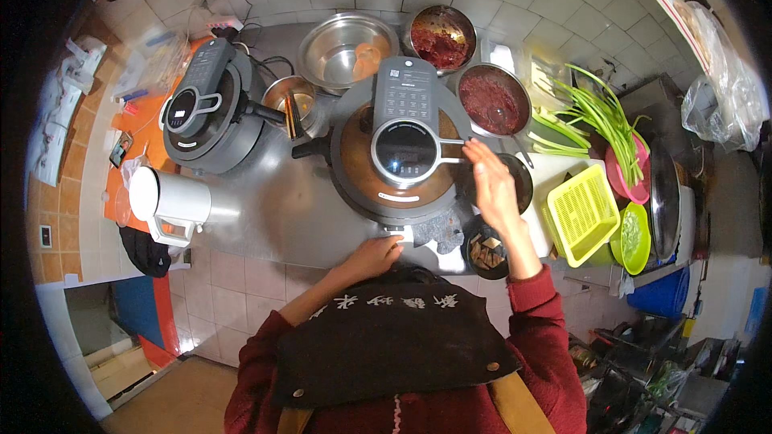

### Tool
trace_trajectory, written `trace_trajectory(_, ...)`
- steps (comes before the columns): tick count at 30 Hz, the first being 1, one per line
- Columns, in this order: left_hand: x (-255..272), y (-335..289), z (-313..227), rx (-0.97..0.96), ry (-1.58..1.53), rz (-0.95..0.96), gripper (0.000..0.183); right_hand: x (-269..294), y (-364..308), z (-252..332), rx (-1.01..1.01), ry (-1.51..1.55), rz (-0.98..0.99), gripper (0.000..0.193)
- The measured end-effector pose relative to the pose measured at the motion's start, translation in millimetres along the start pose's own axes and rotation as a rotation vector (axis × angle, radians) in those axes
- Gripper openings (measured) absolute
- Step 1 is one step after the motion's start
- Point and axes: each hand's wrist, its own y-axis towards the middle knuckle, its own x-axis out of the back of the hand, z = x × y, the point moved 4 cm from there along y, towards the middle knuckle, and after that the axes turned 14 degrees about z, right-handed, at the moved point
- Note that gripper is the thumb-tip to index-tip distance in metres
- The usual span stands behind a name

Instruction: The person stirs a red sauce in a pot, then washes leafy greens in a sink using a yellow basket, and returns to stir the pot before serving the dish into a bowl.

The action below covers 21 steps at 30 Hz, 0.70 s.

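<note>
A round grey cooking machine (354, 201) with a see-through lid (358, 157) stands in front of me on the steel counter. A control panel with a dark round display (406, 150) lies across its top, and a silver ring handle (450, 151) juts to the right. My right hand (492, 181) is raised beside that handle, fingers stretched and together, holding nothing; whether it touches the handle I cannot tell. My left hand (376, 257) is closed at the counter's front edge, below the machine, by a small white piece (399, 235). What its fingers hold, if anything, is hidden.
A second cooking machine (213, 124) and a white jug (173, 205) stand left. Behind are a steel bowl (346, 36) and pots of dark red food (494, 100). At right are a yellow-green basket (583, 213), green stalks (607, 116) and a bowl of brown pieces (486, 255).
</note>
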Motion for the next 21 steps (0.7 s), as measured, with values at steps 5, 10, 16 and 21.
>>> trace_trajectory(5, -8, 8, 14, 0.037, 0.072, -0.061, 0.032, -32, -15, 1, 0.057, -0.161, -0.012, 0.041)
trace_trajectory(10, -6, 9, 16, -0.035, 0.064, -0.11, 0.027, -37, -18, 0, 0.035, -0.143, -0.04, 0.042)
trace_trajectory(16, -7, 11, 15, -0.082, 0.036, -0.134, 0.025, -38, -17, 1, 0.021, -0.125, -0.045, 0.042)
trace_trajectory(21, -15, 15, 19, -0.132, 0.075, -0.209, 0.026, -39, -17, 2, 0.022, -0.138, -0.062, 0.042)
